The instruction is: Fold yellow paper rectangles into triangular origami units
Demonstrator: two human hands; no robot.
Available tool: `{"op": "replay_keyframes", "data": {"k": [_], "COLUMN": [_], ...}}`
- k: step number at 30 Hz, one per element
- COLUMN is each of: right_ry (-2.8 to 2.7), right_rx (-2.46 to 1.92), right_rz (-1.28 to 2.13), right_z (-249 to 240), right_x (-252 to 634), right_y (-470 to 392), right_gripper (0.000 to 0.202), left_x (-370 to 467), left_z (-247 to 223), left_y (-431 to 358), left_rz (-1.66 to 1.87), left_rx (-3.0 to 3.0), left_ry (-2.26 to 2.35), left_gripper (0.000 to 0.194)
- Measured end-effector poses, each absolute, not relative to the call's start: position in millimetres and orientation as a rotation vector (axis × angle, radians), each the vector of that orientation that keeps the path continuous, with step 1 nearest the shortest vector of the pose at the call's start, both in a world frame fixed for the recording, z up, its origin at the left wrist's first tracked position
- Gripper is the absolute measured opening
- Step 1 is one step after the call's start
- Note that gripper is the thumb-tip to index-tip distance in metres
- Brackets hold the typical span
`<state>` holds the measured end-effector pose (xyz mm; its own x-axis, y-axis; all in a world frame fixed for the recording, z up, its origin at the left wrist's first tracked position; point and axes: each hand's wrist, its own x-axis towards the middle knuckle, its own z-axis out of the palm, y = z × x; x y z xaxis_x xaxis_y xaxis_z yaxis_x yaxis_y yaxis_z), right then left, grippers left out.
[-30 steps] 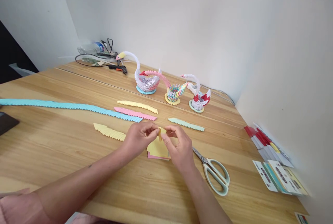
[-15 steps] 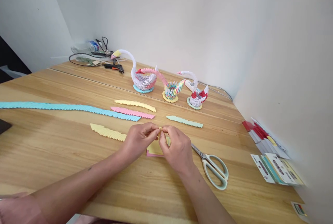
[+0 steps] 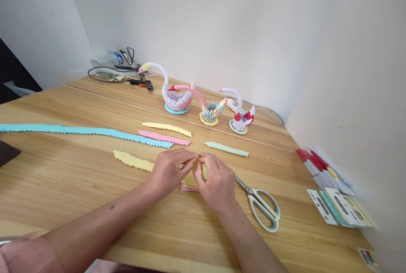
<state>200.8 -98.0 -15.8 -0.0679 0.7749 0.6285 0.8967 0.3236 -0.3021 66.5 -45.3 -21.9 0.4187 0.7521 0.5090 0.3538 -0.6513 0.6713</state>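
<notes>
My left hand (image 3: 173, 166) and my right hand (image 3: 218, 180) meet above the table, fingertips pinched together on a small folded piece of yellow paper (image 3: 197, 161). Fingers cover most of that piece. Under the hands lie yellow paper sheets (image 3: 189, 181) with a pink sheet (image 3: 187, 187) at their lower edge. A pleated yellow paper strip (image 3: 133, 161) runs toward my left hand. To the right of my right hand rest scissors (image 3: 261, 205) with pale green handles.
Beyond the hands lie a long blue paper strip (image 3: 79, 130) and shorter yellow (image 3: 166, 128), pink (image 3: 163, 137) and green (image 3: 226, 149) strips. Three paper swans (image 3: 177, 99) stand behind them. A glue gun (image 3: 142, 83) sits at the back left; paper packs (image 3: 339, 205) lie right.
Both hands stay pinched at the small yellow paper, with slight finger movement. The whole view has shifted a little, so things appear slightly farther right.
</notes>
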Motion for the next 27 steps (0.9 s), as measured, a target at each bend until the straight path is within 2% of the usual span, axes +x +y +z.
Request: {"op": "replay_keyframes", "data": {"k": [4,9,11,18,24,27], "right_ry": [-1.777,-1.34,-1.29,-1.225,-1.212,-1.214], "right_rx": [-1.482,-1.35,-1.328,-1.324,-1.339,-1.336], "right_rz": [0.032,0.935,1.069,0.989,0.962,0.981], "right_z": [-12,-13,-16,-19,-21,-22], "right_x": [202,215,220,222,224,222], "right_y": [-97,-88,-84,-82,-82,-82], "right_gripper": [0.014,0.022,0.022,0.015,0.016,0.016], "left_x": [65,65,66,65,63,65], "left_z": [-18,-16,-16,-14,-16,-16], "left_y": [-42,-40,-40,-37,-36,-37], "left_rz": [1.085,0.948,0.947,0.792,0.647,0.663], "left_rx": [2.12,1.777,1.679,1.322,1.302,1.367], "left_ry": [0.98,0.959,0.941,0.755,0.792,0.843], "left_gripper": [0.025,0.025,0.022,0.026,0.032,0.028]}}
